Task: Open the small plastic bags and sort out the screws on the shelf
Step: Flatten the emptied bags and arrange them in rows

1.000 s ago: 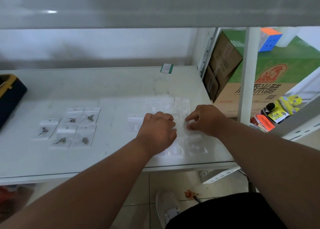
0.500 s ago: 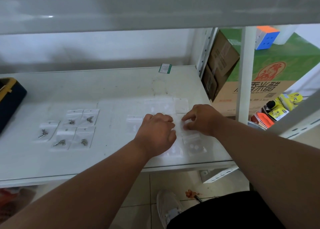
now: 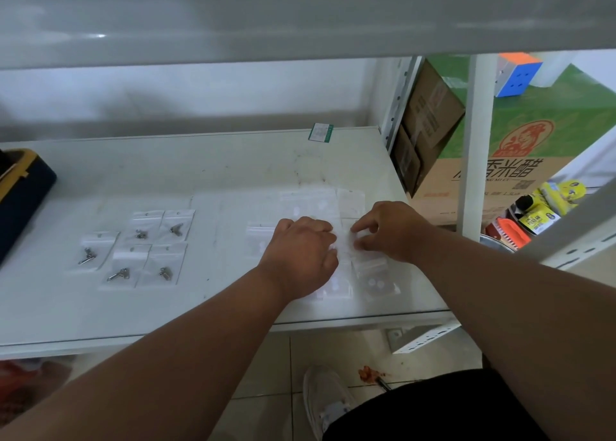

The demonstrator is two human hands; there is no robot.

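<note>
1. We pinch one clear, glossy small plastic bag (image 3: 346, 240) between our left hand (image 3: 300, 257) and right hand (image 3: 390, 232) on the smooth white shelf (image 3: 200, 173).
2. Left of it, five flat bags of metal screws (image 3: 140, 250) lie.
3. Right of the shelf stands a cardboard box (image 3: 520, 160) printed "香米醋".

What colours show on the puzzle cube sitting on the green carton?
Orange on top, blue and grey on the sides of the puzzle cube, seen in the head view.

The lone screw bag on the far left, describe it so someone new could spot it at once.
Start at the white shelf and find the cluster of five small clear bags holding metal screws on its left half. Four sit in a tight two-by-two block; the screw bag you want lies alone just left of them, nearest the dark blue and yellow case.
</note>
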